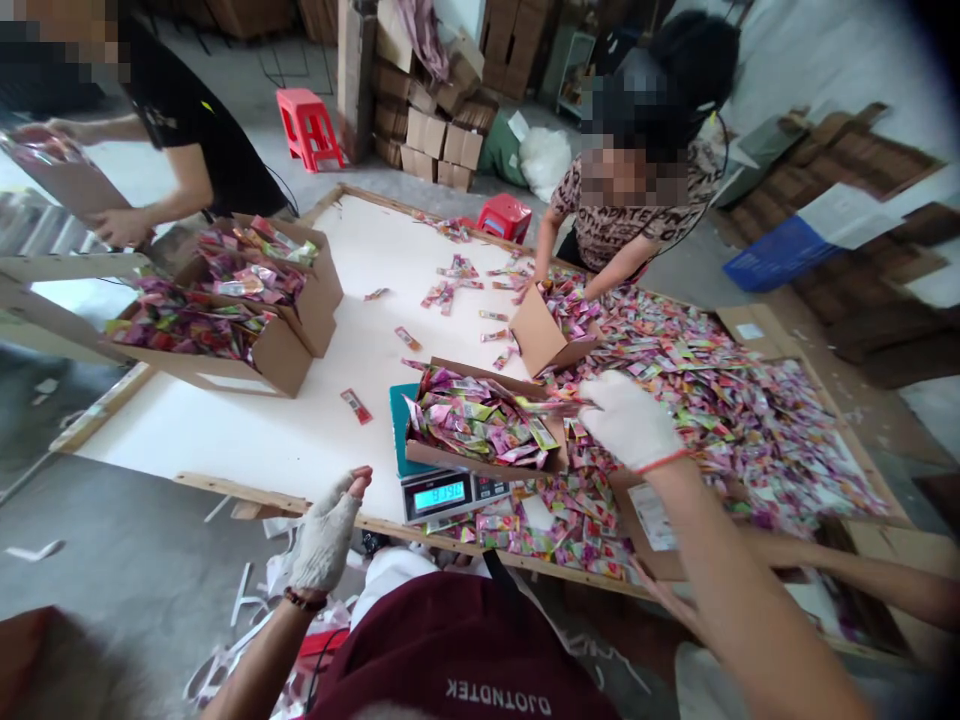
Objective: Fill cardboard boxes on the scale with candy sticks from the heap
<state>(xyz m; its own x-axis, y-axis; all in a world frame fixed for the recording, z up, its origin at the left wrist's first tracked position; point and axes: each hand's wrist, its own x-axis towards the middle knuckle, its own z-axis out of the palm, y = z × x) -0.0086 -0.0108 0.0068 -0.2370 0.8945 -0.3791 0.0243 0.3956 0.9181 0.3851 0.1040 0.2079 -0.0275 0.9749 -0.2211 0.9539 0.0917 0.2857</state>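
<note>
My left hand, in a white glove with bare fingertips, is raised by the table's front edge; its fingers are stretched out and hold nothing. My right hand, in a white glove, is closed at the right end of an open cardboard box. Colourful small packets stick out from its fingers over that box. The box is heaped with pink, purple and green packets and rests on a digital scale with a lit blue display. The ends of the packets inside my right hand are hidden.
A large pile of loose packets covers the table's right side. Filled boxes stand at the left, near a person in black. Across the table, another person has hands at a tilted box. Another arm reaches in at the right.
</note>
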